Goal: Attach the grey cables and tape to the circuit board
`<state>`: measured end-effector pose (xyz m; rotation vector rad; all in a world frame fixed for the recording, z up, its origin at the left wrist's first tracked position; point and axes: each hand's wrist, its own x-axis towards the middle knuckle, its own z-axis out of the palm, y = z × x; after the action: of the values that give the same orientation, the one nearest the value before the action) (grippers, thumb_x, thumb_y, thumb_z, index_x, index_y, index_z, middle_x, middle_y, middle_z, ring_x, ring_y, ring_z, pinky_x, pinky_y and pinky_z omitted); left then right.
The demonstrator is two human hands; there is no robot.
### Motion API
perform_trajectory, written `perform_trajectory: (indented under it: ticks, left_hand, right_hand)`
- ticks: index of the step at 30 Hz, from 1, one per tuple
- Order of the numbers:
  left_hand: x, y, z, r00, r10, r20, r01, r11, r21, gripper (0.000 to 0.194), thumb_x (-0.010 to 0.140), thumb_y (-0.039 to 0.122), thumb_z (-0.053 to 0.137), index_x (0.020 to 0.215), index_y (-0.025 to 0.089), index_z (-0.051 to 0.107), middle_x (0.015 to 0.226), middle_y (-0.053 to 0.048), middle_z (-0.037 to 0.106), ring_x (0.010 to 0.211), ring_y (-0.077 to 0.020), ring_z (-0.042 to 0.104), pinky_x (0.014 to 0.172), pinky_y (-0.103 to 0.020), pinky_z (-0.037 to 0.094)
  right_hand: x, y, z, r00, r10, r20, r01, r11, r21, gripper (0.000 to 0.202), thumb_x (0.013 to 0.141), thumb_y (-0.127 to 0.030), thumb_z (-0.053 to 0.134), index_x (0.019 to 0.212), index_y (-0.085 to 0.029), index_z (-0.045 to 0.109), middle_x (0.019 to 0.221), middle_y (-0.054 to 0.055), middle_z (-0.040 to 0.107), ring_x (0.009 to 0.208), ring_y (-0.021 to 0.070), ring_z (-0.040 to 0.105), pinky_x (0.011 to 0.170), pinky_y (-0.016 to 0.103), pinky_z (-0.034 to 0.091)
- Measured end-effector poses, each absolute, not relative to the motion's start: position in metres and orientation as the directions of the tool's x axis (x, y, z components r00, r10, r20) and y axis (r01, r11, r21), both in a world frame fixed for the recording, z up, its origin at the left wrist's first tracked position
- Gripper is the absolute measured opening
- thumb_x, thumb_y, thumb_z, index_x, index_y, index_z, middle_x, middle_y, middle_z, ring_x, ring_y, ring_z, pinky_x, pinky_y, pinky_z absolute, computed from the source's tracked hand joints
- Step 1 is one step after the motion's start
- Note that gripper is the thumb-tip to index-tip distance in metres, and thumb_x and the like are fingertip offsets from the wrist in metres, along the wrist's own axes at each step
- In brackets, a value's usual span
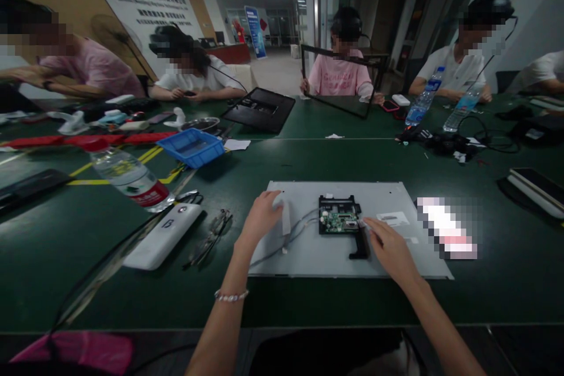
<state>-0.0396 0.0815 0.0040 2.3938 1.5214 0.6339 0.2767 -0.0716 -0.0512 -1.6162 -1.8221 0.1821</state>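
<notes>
A pale flat panel [304, 261] lies on the green table in front of me. On it sits a black plastic bracket [361, 245] carrying a green circuit board [341, 221], with grey cables [304, 224] running from its left side. My left hand [263, 211] is over the panel's left part, fingers curved and thumb apart. Beside its fingertips is a white tape strip [286, 218]; contact between them is unclear. My right hand [390, 244] has its fingers stretched towards the bracket's right edge, fingertips at the board's side, thumb apart below.
Left of the panel are eyeglasses [210, 239], a white power bank [165, 238], a water bottle [132, 179] and a blue tray [194, 150]. A blurred-out bright object [447, 228] lies right. Several people sit opposite; one holds a black frame [337, 107].
</notes>
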Motion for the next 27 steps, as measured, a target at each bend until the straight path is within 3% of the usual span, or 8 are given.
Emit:
perform_trajectory:
  ticks: [9, 13, 20, 27]
  left_hand:
    - [-0.04, 0.083, -0.017, 0.355, 0.905, 0.235, 0.738, -0.426, 0.524, 0.032, 0.077, 0.02, 0.049, 0.105, 0.018, 0.063, 0.092, -0.005, 0.066, 0.078, -0.0176, 0.061, 0.077, -0.029, 0.048]
    - [-0.041, 0.085, -0.015, 0.271, 0.924, 0.272, 0.698, -0.383, 0.605, 0.022, 0.076, 0.024, 0.052, 0.088, 0.017, 0.069, 0.088, -0.005, 0.069, 0.077, -0.018, 0.062, 0.073, -0.028, 0.048]
    - [-0.04, 0.07, 0.007, 0.086, 0.967, 0.239, 0.524, -0.248, 0.815, 0.025, 0.076, 0.037, 0.059, 0.086, 0.017, 0.07, 0.084, -0.004, 0.071, 0.076, -0.0184, 0.064, 0.069, -0.027, 0.047]
    - [-0.031, 0.053, -0.01, 0.181, 0.97, 0.163, 0.609, -0.241, 0.756, 0.022, 0.074, 0.032, 0.055, 0.083, 0.017, 0.069, 0.079, -0.003, 0.07, 0.074, -0.0179, 0.062, 0.067, -0.027, 0.046]
  right_hand:
    - [0.276, -0.071, -0.053, -0.005, 0.908, 0.42, 0.811, 0.249, -0.529, 0.038, 0.087, -0.021, 0.036, 0.119, -0.02, 0.058, 0.119, 0.008, 0.061, 0.11, 0.021, 0.056, 0.098, 0.042, 0.044]
    - [0.277, -0.071, -0.053, -0.005, 0.901, 0.434, 0.815, 0.256, -0.521, 0.037, 0.088, -0.02, 0.036, 0.118, -0.02, 0.057, 0.119, 0.007, 0.061, 0.111, 0.0206, 0.055, 0.098, 0.042, 0.044]
    - [0.273, -0.071, -0.038, 0.026, 0.854, 0.52, 0.817, 0.281, -0.503, 0.038, 0.088, -0.02, 0.037, 0.122, -0.02, 0.054, 0.121, 0.008, 0.059, 0.113, 0.021, 0.053, 0.099, 0.043, 0.044]
    - [0.225, -0.066, -0.01, -0.154, 0.837, 0.525, 0.73, 0.454, -0.511, 0.041, 0.088, -0.015, 0.037, 0.126, -0.021, 0.051, 0.124, 0.008, 0.057, 0.116, 0.0202, 0.051, 0.1, 0.042, 0.042]
